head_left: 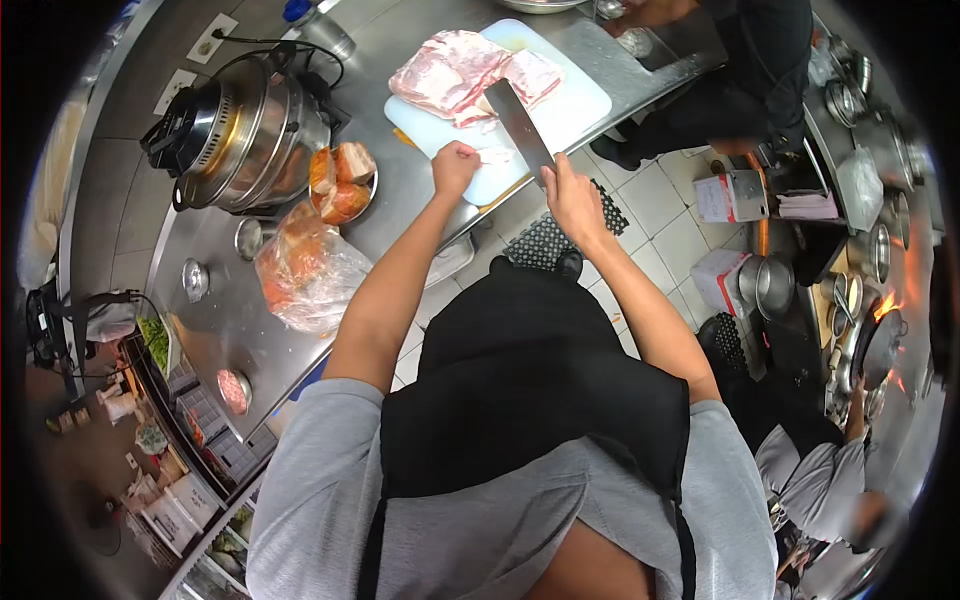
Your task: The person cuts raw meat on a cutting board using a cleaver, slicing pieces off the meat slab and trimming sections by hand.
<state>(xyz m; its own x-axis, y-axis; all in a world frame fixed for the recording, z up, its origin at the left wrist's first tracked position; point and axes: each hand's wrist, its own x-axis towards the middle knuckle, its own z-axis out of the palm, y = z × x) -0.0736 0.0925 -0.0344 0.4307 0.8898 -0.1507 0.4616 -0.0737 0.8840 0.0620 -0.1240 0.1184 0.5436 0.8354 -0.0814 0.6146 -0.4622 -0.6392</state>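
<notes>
A large slab of raw pork (450, 72) lies on the white cutting board (580, 100), with marbled pink and white surfaces. My right hand (575, 202) is wrapped round the handle of a cleaver (520, 125). Its broad blade slants up and left across the board, the tip beside the meat's near edge. Closed at the board's left edge, my left hand (455, 168) has its fingers curled in. A small pale scrap (495, 157) lies just right of those fingers; whether they grip anything is hidden.
Left of the board stand a bowl of browned meat chunks (342, 190), a plastic bag of orange-red food (310, 268) and a glass-bowl cooker (255, 130). One person (765, 70) stands at upper right. Another (815, 470) works by a flaming wok (880, 350).
</notes>
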